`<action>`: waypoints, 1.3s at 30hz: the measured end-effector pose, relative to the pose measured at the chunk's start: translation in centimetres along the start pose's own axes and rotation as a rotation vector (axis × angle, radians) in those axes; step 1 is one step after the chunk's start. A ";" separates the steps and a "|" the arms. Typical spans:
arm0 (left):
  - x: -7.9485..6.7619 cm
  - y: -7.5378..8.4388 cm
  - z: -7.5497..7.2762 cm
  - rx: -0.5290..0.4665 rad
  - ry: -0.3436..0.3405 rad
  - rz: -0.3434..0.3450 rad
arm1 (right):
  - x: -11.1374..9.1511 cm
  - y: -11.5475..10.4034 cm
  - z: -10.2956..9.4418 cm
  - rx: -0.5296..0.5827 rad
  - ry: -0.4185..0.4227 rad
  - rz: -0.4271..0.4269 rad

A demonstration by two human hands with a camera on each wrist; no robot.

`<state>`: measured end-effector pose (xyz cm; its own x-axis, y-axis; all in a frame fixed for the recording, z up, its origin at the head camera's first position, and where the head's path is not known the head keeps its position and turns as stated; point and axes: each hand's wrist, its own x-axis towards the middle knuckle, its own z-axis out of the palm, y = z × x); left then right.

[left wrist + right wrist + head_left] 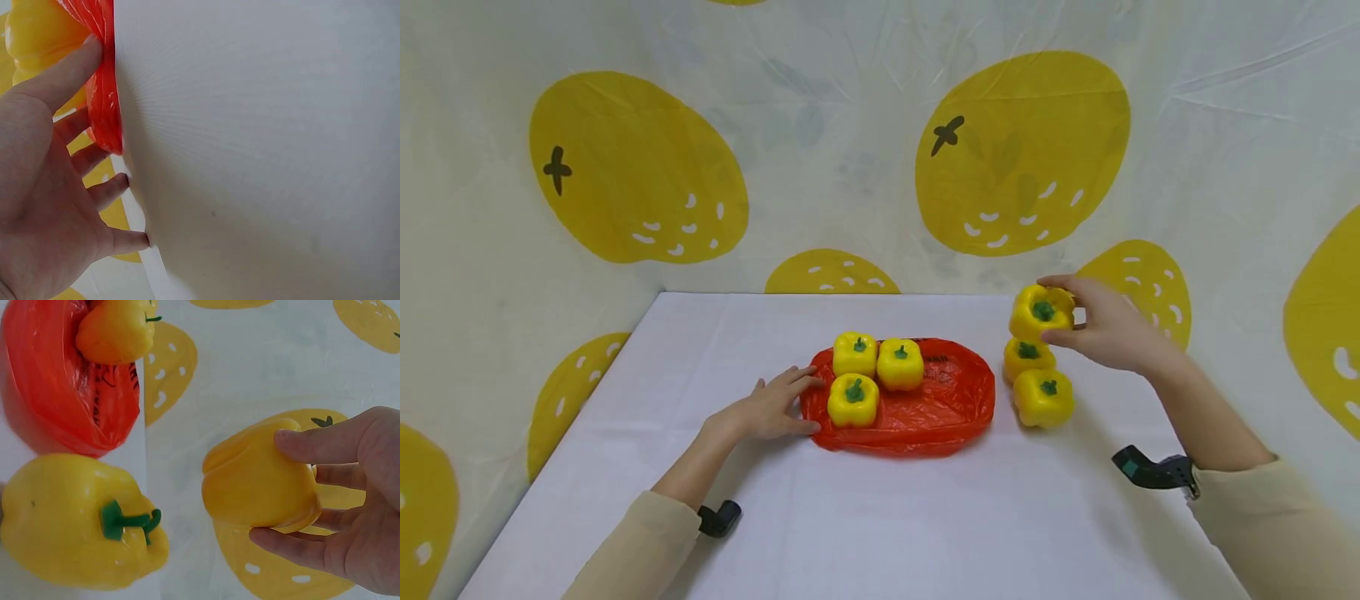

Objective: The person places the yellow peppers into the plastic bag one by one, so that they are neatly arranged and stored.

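My right hand [1108, 329] grips a yellow bell pepper [259, 478] between thumb and fingers, raised off the table in the right wrist view. Two more yellow bell peppers [1043, 398] stand right of a red plastic bag [951, 404]. Three bell peppers [853, 400] with green stems sit on the left part of the bag, which lies flattened with a raised, crumpled rim. My left hand [771, 408] is at the bag's left edge, fingers spread and mostly straight. Its thumb [72, 69] touches the red plastic in the left wrist view.
A white cloth [880, 525] covers the table. Behind and beside it hangs a pale curtain [835, 167] printed with large yellow fruits. Dark bands with small devices are on both wrists, below the hands.
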<state>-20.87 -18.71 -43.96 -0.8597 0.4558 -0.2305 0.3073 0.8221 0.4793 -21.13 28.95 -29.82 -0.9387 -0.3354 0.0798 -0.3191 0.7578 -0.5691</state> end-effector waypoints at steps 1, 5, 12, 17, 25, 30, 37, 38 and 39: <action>0.0 0.0 0.0 -0.001 0.000 -0.001 | 0.0 -0.2 0.2 0.002 -0.003 -0.011; 0.1 0.0 0.1 -0.002 -0.002 -0.009 | 0.3 -0.8 1.2 0.012 -0.024 -0.050; 0.3 0.0 0.1 0.005 -0.004 -0.016 | 0.7 -1.7 3.0 0.008 -0.066 -0.056; 0.2 0.0 0.0 0.007 -0.006 -0.015 | 1.0 -2.4 4.2 0.012 -0.096 -0.066; 0.3 -0.1 0.1 0.001 -0.008 -0.020 | 1.3 -3.3 6.4 0.040 -0.134 -0.080; 0.2 0.0 0.1 -0.001 -0.008 -0.023 | 1.4 -3.6 7.8 0.065 -0.141 -0.097; 0.2 -0.1 0.1 0.000 -0.007 -0.021 | 1.6 -3.8 9.7 0.082 -0.146 -0.094; 0.2 -0.1 0.1 0.001 -0.007 -0.019 | 1.6 -3.9 9.9 0.086 -0.148 -0.091; 0.2 -0.1 0.1 0.002 -0.006 -0.018 | 1.6 -4.0 10.1 0.089 -0.151 -0.092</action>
<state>-21.06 -18.68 -44.15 -0.8628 0.4425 -0.2443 0.2921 0.8309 0.4736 -20.03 19.72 -35.74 -0.8737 -0.4862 0.0152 -0.3839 0.6700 -0.6354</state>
